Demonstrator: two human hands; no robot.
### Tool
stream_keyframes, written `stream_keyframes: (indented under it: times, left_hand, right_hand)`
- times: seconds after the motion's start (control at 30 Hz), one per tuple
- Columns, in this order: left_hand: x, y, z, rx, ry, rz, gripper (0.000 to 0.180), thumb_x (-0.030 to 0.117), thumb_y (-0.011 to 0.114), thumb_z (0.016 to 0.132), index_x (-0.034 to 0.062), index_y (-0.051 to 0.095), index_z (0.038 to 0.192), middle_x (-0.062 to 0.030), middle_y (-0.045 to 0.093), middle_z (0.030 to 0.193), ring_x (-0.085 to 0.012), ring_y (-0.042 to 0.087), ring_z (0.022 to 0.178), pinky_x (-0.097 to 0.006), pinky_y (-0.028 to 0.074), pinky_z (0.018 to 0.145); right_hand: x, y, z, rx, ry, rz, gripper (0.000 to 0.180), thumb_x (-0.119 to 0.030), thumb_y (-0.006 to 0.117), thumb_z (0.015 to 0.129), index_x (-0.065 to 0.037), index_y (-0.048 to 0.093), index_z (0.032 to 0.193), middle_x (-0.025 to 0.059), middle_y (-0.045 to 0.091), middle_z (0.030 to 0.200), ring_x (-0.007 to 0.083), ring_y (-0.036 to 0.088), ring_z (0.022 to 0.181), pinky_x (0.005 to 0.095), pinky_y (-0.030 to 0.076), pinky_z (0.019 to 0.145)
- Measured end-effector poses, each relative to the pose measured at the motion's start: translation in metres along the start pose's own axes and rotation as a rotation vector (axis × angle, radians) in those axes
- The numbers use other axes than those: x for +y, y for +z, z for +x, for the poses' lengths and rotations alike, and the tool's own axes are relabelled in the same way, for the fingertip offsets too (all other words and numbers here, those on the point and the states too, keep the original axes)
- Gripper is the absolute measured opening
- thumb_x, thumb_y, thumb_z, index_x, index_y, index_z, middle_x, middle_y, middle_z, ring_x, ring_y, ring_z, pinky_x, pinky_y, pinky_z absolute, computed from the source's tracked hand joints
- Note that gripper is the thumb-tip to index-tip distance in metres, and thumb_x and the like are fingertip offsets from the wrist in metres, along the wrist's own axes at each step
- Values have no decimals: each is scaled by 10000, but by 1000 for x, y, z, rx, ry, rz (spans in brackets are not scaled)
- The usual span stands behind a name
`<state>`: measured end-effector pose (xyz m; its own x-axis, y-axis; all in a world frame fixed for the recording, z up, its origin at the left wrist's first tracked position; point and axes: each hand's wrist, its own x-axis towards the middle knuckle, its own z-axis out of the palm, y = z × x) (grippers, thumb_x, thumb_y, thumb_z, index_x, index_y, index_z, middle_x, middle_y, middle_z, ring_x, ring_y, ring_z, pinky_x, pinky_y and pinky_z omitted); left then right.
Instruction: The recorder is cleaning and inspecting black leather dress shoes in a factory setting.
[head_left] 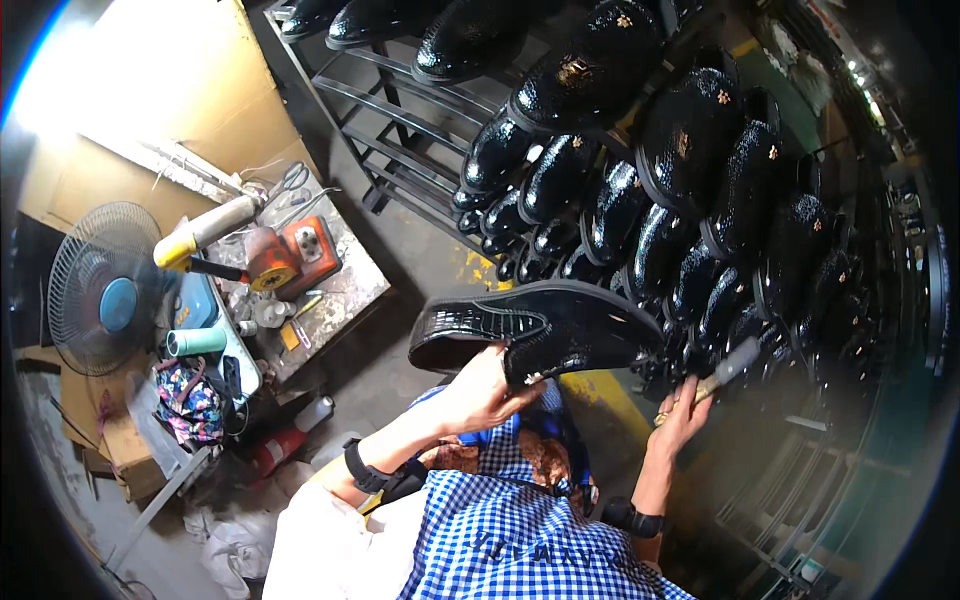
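My left hand [480, 390] is closed around a glossy black shoe [590, 320], gripping it near the opening. The shoe lies on its side in the air, with its toe pointing right and its dark sole edge uppermost. A small gold ornament shows on its lower side, near my fingers. In my right hand [682, 415] is a slim wooden-handled tool [738, 360] with a pale, flat end. That end points up and right, apart from the shoe; whether it is a blade or bristles I cannot make out.
A metal rack [400, 150] holding many similar shoes [690, 130] rises ahead and to the right. On the left, a cluttered worktable [345, 270] carries an orange-red device [310, 255], a heat-gun-like tool [210, 225] and scissors [295, 176]. Beside it stand a fan [117, 305] and a mint-green bottle [197, 342].
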<state>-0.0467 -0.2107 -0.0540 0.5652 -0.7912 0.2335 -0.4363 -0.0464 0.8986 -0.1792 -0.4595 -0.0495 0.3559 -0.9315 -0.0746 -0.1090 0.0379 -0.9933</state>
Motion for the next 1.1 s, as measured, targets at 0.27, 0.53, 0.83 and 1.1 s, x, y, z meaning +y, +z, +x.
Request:
stream_keyframes:
  times: [0.27,0.53,0.83,1.1]
  left_hand:
    - [-3,15,-13,-67,-49,313,164,90,583,698,-61,570,760,-184,513,857,-334,525,823,-396,446,705]
    - [9,15,-4,-380,13,396,179,95,530,707,26,573,866,-89,495,1019,-245,505,937,-313,463,799]
    - [18,25,25,-476,235,448,188,154,566,670,-4,633,748,-131,504,1157,-250,495,999,-324,481,769]
    - [37,61,57,-624,318,528,258,242,587,753,-8,629,801,-154,533,1146,-268,489,1060,-367,402,889]
  right_hand:
    - [8,-10,-7,-36,112,-97,240,-215,600,835,-107,469,666,-79,373,573,10,312,468,187,210,410]
    - [11,-31,3,-667,53,-137,707,-251,730,709,32,386,1258,117,452,1263,178,437,1147,307,340,954]
    - [28,-68,-5,-834,202,-345,587,-142,794,607,15,499,1090,32,553,937,118,494,823,257,418,726]
    - [33,-105,-41,-516,399,13,562,-40,697,652,23,492,1171,-16,532,700,43,436,525,189,324,442]
